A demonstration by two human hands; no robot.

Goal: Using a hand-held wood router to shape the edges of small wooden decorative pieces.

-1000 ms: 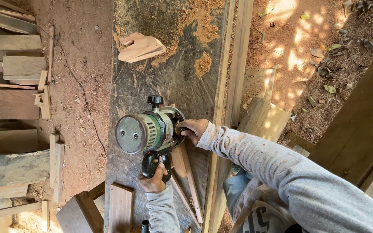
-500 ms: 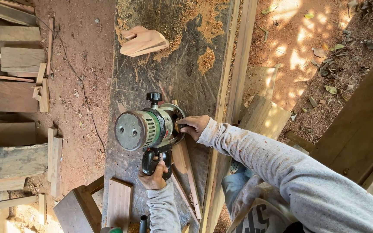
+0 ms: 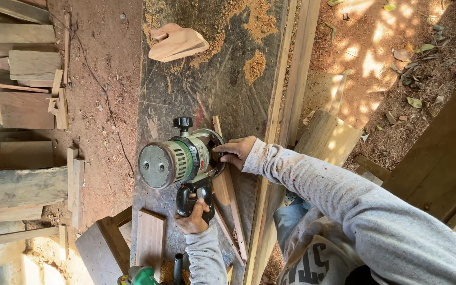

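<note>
Green-and-grey wood router [image 3: 178, 161] standing on narrow wood strip [image 3: 222, 182] atop dusty desk [image 3: 228, 89], left hand [image 3: 192, 216] clenched round its black handle, right hand [image 3: 236, 151] gripping its base, carved wood block [image 3: 178, 43] well apart.

The green and grey router [image 3: 178, 158] is sliding slowly along the narrow wooden strip [image 3: 222, 179], working away from the person and toward the far end of the dark workbench [image 3: 228, 79]. The left hand [image 3: 192, 216] is following it on the black rear handle, and the right hand [image 3: 236, 152] is travelling with the base ring. The carved wooden piece [image 3: 178, 42] and the sawdust heaps are drifting toward the top of the view as the head is tilting. A second green tool [image 3: 143, 275] is coming into sight at the bottom edge.
</note>
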